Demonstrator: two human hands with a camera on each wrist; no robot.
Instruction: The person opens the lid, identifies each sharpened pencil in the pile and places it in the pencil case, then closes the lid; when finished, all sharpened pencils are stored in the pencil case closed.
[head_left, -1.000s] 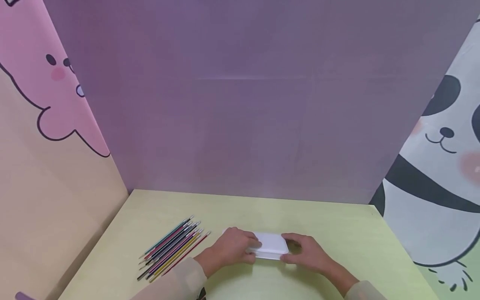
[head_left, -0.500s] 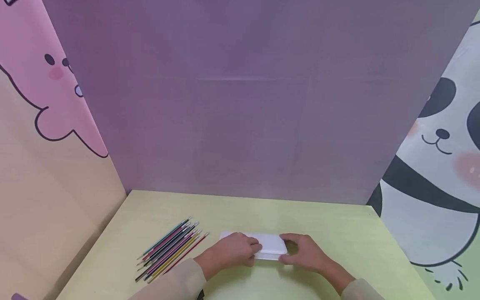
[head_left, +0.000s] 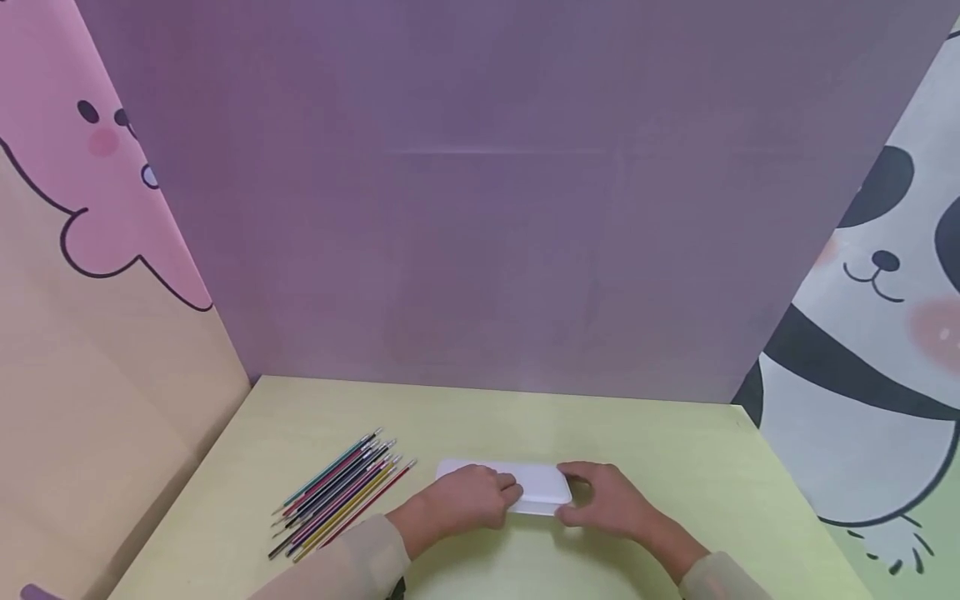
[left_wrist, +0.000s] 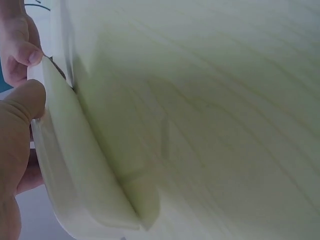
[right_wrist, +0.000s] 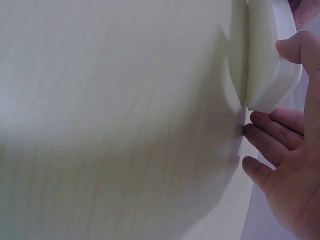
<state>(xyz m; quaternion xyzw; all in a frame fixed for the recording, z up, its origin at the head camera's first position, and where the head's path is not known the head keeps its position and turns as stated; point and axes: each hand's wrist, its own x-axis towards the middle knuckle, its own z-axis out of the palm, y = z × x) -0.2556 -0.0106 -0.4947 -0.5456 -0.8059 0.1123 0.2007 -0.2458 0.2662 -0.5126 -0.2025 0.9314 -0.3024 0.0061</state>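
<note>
A white, lidded pencil box (head_left: 542, 483) with rounded corners lies on the table, long side facing me. My left hand (head_left: 474, 497) grips its left-middle part, with fingers over the lid and the thumb at the near side. In the left wrist view that thumb (left_wrist: 31, 97) presses at the seam along the box (left_wrist: 82, 165). My right hand (head_left: 609, 502) holds the right end between the thumb at the near corner and fingers at the far one. The right wrist view has the thumb (right_wrist: 290, 49) on the box's side (right_wrist: 265, 65), other fingers past its end.
Several pencils (head_left: 341, 496) in mixed colours lie in a slanted bundle left of the box, close by my left sleeve (head_left: 345, 558). A purple panel (head_left: 480, 250) stands behind the pale table (head_left: 637, 433). Side panels carry a pink figure (head_left: 105, 183) and a panda (head_left: 862, 400).
My left hand has shifted slightly nearer, so more of the box's far left edge shows, and its thumb is tucked further in. My right hand keeps its hold on the end.
</note>
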